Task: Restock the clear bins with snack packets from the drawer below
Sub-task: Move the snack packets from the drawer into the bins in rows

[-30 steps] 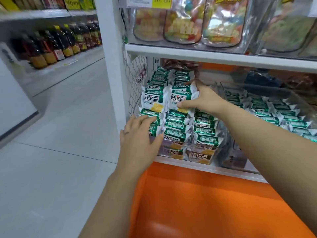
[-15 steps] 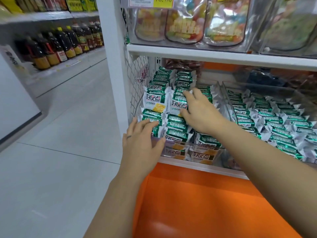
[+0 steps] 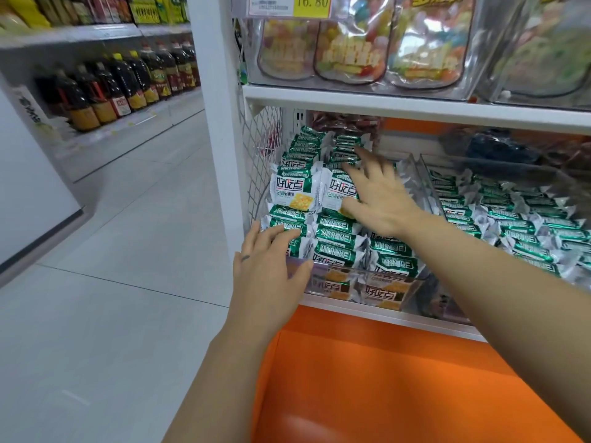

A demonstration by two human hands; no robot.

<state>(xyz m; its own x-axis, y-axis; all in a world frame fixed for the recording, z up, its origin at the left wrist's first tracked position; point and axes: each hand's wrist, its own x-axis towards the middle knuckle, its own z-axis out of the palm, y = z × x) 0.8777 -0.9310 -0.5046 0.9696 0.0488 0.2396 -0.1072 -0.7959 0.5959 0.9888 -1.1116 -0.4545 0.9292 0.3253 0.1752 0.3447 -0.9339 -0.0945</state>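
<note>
Packets (image 3: 335, 233) in the clear bin (image 3: 396, 278) are being squared up under a flat, spread-fingered right hand (image 3: 379, 196) and straight-fingered left hand (image 3: 268, 273), so more probably get grabbed from the drawer (image 3: 383, 378) next.

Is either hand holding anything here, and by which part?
Nothing is held. The right hand lies flat on the packets; the left hand rests on the front corner of the clear bin.

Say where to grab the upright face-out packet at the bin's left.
Probably best: pinch the upright packet by its top edge, coming from above and in front. It stands face-out; the wire mesh hems its left seam, a twin packet its right, and flat packets cover its foot.
</note>
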